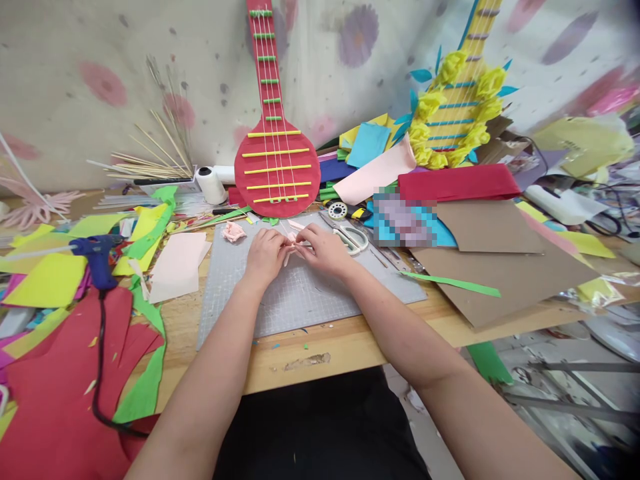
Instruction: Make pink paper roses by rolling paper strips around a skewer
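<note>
Pinching pink paper [294, 245]; left hand [264, 257], right hand [326, 251]

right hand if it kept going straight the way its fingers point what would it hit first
The right hand points left across the cutting mat, so it would first meet the pink paper piece both hands pinch, then probably the left hand close behind.

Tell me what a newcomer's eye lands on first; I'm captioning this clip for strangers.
The red paper guitar stands against the back wall at centre, a yellow guitar ringed with yellow paper flowers to its right. In front, the left hand and right hand pinch a pink paper piece over the grey cutting mat.
</note>
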Tool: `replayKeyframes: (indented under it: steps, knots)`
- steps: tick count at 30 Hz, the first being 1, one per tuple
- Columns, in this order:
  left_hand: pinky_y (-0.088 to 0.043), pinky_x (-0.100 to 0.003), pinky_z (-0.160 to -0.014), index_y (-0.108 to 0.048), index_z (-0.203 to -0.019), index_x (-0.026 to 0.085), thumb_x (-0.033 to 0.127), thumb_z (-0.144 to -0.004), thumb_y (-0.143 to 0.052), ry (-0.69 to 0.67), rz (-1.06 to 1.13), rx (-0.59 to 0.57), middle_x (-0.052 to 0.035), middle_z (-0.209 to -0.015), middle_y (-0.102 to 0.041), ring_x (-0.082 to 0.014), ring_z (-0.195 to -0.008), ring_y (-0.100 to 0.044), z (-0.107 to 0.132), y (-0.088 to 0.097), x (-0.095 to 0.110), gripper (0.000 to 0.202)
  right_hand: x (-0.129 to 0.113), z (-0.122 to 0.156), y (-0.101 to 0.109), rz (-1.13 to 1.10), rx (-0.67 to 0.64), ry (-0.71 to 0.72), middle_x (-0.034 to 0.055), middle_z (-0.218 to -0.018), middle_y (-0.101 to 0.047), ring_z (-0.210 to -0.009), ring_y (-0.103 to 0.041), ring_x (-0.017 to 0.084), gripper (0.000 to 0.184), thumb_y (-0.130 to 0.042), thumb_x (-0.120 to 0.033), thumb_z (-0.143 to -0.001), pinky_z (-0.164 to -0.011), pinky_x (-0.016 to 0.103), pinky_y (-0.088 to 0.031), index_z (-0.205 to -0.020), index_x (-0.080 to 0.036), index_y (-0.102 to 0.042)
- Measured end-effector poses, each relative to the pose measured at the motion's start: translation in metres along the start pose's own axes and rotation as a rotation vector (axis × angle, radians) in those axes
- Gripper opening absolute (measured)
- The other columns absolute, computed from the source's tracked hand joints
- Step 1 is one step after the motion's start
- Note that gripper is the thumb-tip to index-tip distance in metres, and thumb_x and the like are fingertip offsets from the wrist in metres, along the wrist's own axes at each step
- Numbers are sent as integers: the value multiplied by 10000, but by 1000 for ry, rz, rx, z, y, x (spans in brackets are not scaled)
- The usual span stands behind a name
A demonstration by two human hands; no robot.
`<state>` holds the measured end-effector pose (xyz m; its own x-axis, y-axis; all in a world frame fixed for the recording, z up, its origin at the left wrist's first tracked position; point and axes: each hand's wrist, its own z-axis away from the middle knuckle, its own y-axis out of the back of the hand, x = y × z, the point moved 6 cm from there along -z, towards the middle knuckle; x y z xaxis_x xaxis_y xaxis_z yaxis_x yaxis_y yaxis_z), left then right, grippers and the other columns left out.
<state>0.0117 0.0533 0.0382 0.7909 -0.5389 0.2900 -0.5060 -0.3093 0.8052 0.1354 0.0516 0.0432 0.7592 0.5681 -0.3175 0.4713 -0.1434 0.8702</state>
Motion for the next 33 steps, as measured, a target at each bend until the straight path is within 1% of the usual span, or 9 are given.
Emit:
replayKeyframes:
  steps: [3,13,17,20,25,29,33]
  knots:
    - [-394,-375,-770,-629,-764,174,260,-800,-548,-13,1,-4,-72,-803,-593,-229,-845,-489,0,-1,0,123,-1,0,-1,2,-23,-1,48,-995,-582,-851,-539,150,216,-449,-344,-862,-586,238,-302,-968,-195,-565]
    - [-396,-376,-762,-661,-763,194,252,-808,-529,-34,20,20,-63,-788,-590,-218,-835,-483,-1,1,1,151,2,0,-5,-21,-39,-1,51,-1013,-573,-838,-536,144,217,-457,-347,-863,-599,236,-302,-959,-196,-580]
    - [-385,-379,-777,-673,-780,206,296,-796,-551,-1,29,19,-60,-804,-593,-218,-844,-484,0,2,0,152,4,-1,-5,-49,-36,-10,42,-975,-580,-800,-536,127,194,-457,-320,-864,-604,234,-305,-903,-182,-589]
    - [-384,-368,-792,-678,-800,207,338,-776,-574,31,42,40,-59,-819,-577,-216,-864,-484,2,5,0,170,5,-1,-5,-68,-43,-14,40,-952,-585,-798,-538,127,181,-459,-299,-862,-604,234,-309,-881,-175,-588]
    - [-383,-350,-803,-669,-835,219,327,-725,-638,50,68,65,-48,-849,-559,-210,-873,-485,2,8,0,158,7,-1,-6,-107,-54,-38,52,-958,-585,-821,-539,137,175,-463,-282,-858,-651,237,-337,-906,-169,-588]
    - [-382,-348,-786,-657,-779,224,302,-745,-618,35,59,95,-41,-811,-551,-206,-852,-478,1,11,0,93,7,-2,-8,-156,-49,-11,60,-954,-580,-838,-531,139,171,-458,-270,-859,-690,237,-357,-897,-158,-583]
    - [-375,-355,-777,-649,-751,230,289,-756,-606,19,56,105,-40,-797,-556,-208,-840,-481,0,11,-1,73,7,-2,-8,-180,-32,5,58,-949,-578,-825,-525,137,170,-454,-271,-860,-706,238,-363,-883,-163,-583]
